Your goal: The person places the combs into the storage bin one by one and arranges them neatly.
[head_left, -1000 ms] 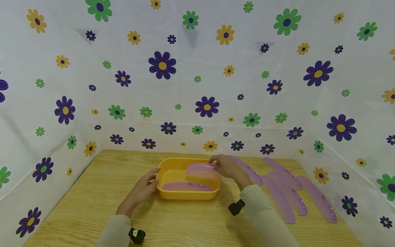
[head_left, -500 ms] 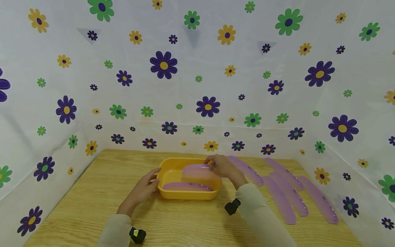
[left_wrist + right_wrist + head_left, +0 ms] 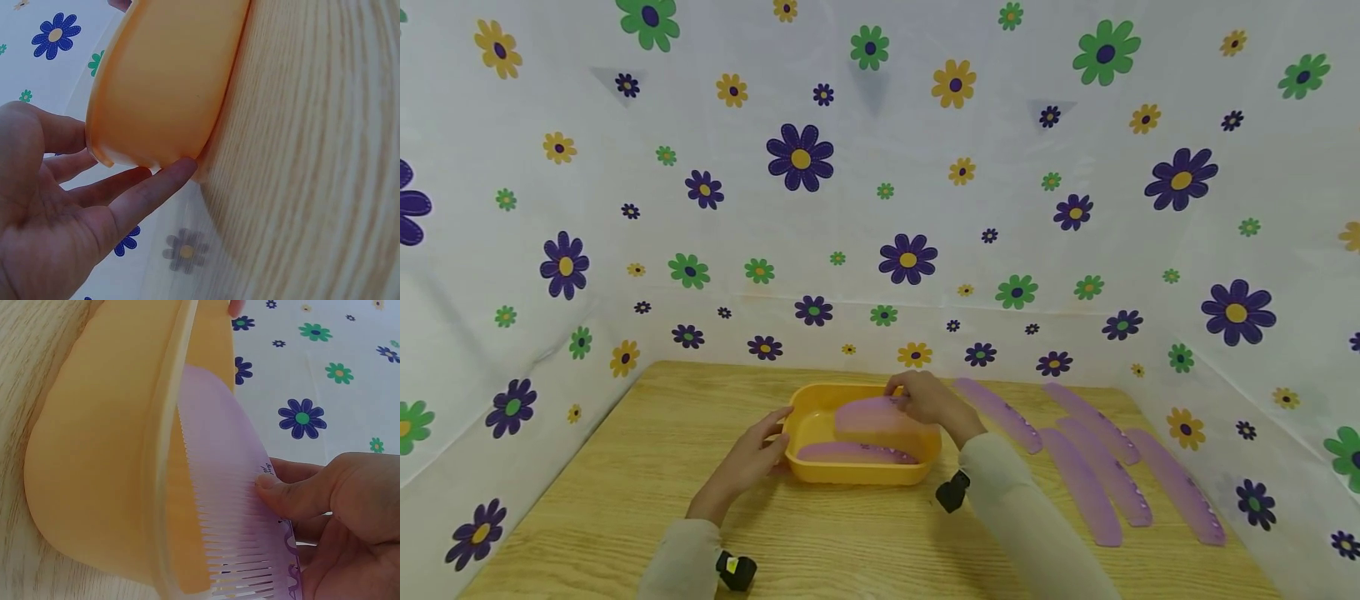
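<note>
Head view, item list. Yellow tub (image 3: 820, 392): shallow plastic basin standing on the wooden worktop (image 3: 625, 467), between the two hands. Left hand (image 3: 748, 458): fingers straight and lightly spread, fingertips (image 3: 181, 167) touching the tub's outer wall and rim at its near end; it steadies, it does not clasp. Right hand (image 3: 932, 402): pinches one end of a held purple comb (image 3: 868, 414), thumb (image 3: 294, 494) pressed on the comb's flat face; the comb is over the tub's interior, tilted, its teeth pointing down toward the tub's inside wall beside this hand. Second purple comb (image 3: 850, 452): lies flat in the tub bottom, below the held one. Spare combs (image 3: 1086, 483): four more, laid side by side on the worktop, well outside the right hand. Surround: white sheet printed with flowers (image 3: 800, 158), behind and to both sides.

Risks, as judged from this position:
- Held comb's teeth sit close to the tub rim in the right wrist view; they could catch on the rim and leave the comb propped across it rather than lying flat.
- Grip is a pinch at one end only, so the long free end may swing or slip out.
- Left hand merely touches the tub; a downward knock from the comb could slide or tip the light basin away from it.
</note>
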### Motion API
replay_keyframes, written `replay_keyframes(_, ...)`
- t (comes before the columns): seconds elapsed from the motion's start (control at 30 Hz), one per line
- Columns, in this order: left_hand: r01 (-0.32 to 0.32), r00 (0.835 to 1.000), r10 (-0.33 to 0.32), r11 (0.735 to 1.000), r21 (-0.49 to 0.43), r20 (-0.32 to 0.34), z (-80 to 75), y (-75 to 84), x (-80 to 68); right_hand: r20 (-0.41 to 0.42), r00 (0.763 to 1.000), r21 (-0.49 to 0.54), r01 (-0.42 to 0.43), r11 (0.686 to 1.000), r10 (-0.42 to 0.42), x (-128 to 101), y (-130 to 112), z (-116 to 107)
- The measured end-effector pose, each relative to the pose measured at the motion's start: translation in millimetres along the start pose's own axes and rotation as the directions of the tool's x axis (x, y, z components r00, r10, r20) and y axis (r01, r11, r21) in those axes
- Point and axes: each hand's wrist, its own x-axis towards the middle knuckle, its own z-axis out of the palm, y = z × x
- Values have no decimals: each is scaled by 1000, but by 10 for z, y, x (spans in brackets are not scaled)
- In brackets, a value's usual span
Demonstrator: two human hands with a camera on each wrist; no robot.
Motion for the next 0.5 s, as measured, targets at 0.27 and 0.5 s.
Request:
replay_keyframes(0.27,6,1000,-6,1000,8,-1,-1,-3,-8,-4,999,-52,39,998,-40,103,-28,36)
replay_keyframes(0.5,13,1000,-13,1000,0,-9,3,-2,-1,10,999,-40,38,998,-37,162,-76,39)
